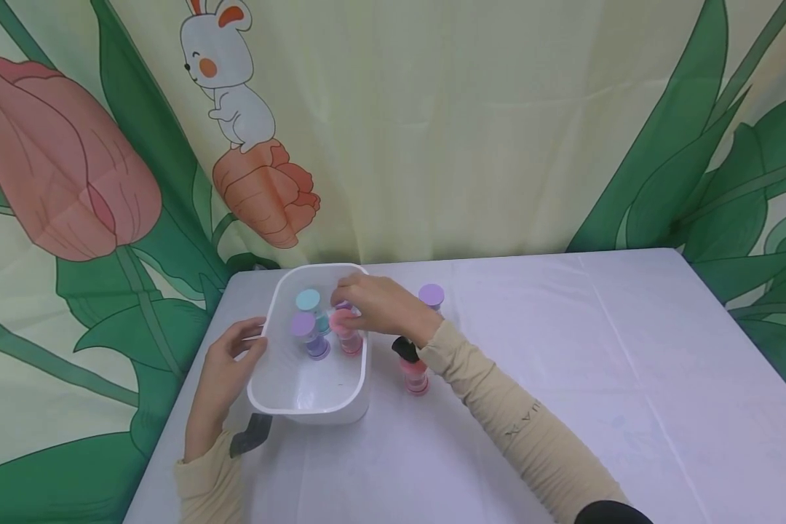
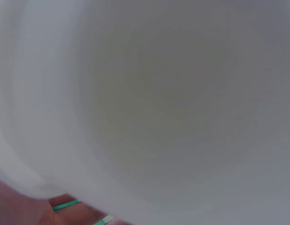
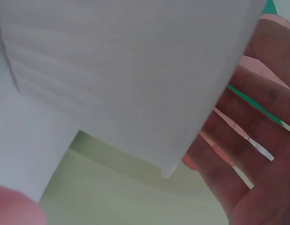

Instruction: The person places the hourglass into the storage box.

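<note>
A white bin (image 1: pixel 301 397) stands on the table with several small sand timers inside. Among them are a teal one (image 1: pixel 308 299), a purple one (image 1: pixel 304 325) and a pink one (image 1: pixel 345 342). My right hand (image 1: pixel 383 306) reaches over the bin's right rim. Its thumb and fingers close around another purple sand timer (image 1: pixel 344 306), mostly hidden, beside the pink one. At the left side, my left hand (image 1: pixel 225 367) rests its fingertips against the outside of the bin's rim. The bin wall (image 2: pixel 182 117) fills the left wrist view; another wall (image 3: pixel 126 79) hides the right fingertips.
To the right of the bin, a purple sand timer (image 1: pixel 431 295) and a pink sand timer (image 1: pixel 415 377) stand on the white-covered table (image 1: pixel 563 378), partly hidden by my right forearm. A printed curtain (image 1: pixel 471 131) hangs behind the table's far edge.
</note>
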The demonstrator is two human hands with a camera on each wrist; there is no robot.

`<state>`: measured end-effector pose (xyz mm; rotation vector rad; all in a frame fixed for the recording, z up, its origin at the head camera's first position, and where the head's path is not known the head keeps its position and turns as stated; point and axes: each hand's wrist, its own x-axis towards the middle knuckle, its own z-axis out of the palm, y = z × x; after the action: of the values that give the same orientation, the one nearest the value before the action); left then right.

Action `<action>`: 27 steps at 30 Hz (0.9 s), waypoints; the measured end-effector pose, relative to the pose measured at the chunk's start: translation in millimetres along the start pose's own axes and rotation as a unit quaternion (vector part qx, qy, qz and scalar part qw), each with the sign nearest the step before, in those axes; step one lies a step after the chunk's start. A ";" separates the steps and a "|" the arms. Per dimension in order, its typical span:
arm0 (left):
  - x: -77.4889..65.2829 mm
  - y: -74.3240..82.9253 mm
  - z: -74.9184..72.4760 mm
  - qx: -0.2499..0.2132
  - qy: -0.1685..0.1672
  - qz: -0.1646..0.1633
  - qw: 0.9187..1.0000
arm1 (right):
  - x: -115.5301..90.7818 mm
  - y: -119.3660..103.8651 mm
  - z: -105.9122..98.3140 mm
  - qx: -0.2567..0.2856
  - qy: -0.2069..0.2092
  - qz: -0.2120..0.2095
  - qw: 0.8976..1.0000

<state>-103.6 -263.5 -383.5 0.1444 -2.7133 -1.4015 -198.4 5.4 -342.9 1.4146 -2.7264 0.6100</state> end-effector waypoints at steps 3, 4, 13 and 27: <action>-0.4 -0.1 -0.2 0.000 0.000 0.004 1.000 | -4.3 2.3 -2.2 0.003 0.010 -0.005 1.000; -0.6 -0.2 -0.2 0.000 -0.001 0.004 1.000 | -5.7 3.1 -2.9 0.004 0.015 -0.010 1.000; -1.6 -1.5 -0.2 -0.001 0.001 0.002 1.000 | -17.9 12.3 -8.9 -0.007 0.033 -0.021 0.999; 0.0 -3.1 2.2 0.001 0.007 0.014 1.000 | -38.0 34.2 -12.5 -0.011 0.044 0.018 0.999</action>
<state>-103.7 -263.6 -387.3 0.1163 -2.6959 -1.3846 -205.0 57.1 -349.8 1.3058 -2.6873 0.6257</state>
